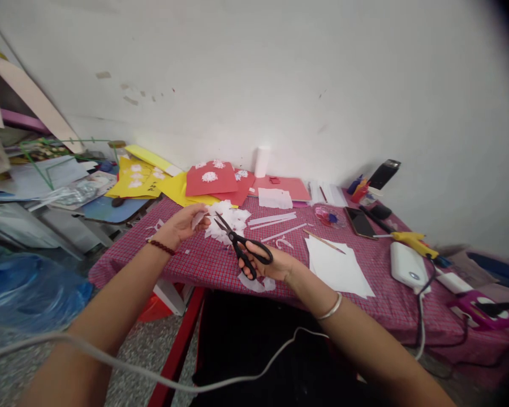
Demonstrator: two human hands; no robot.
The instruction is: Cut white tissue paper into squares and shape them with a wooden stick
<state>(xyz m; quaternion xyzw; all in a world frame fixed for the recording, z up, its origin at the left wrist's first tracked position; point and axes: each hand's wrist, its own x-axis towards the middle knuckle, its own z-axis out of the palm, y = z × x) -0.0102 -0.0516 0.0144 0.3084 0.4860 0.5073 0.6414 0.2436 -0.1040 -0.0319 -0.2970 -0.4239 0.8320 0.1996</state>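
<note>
At the near side of the surface point(195, 261), which is covered with a checked cloth, the left hand point(190, 221) has its fingers curled and pinches a small white paper piece point(198, 219). Opposite it, the right hand point(261, 264) is closed around the handles of a pair of black scissors point(234, 238), with fingers through the loops. The blades stand slightly parted and point up and to the left, toward the left hand.

Behind the blades lies a heap of white paper cutouts point(220, 229); whether the left hand touches it, I cannot tell. Beneath the right hand is a curved white scrap point(251, 284). Just to the right of the heap are white paper strips point(275, 219), and farther right a pencil point(326, 242) lies across a stack of white sheets point(339, 271).

Beyond the heap, red cards point(201, 187) with white flower shapes overlap yellow paper point(173, 189), and a white cylinder point(262, 162) stands near the wall point(254, 85). Toward the right end are a clear dish point(322, 212), a phone point(360, 222), a yellow glue gun point(413, 242) and a white box point(407, 263). Well to the left, a clear blue plastic bag point(34, 291) rests on the speckled floor point(129, 345).
</note>
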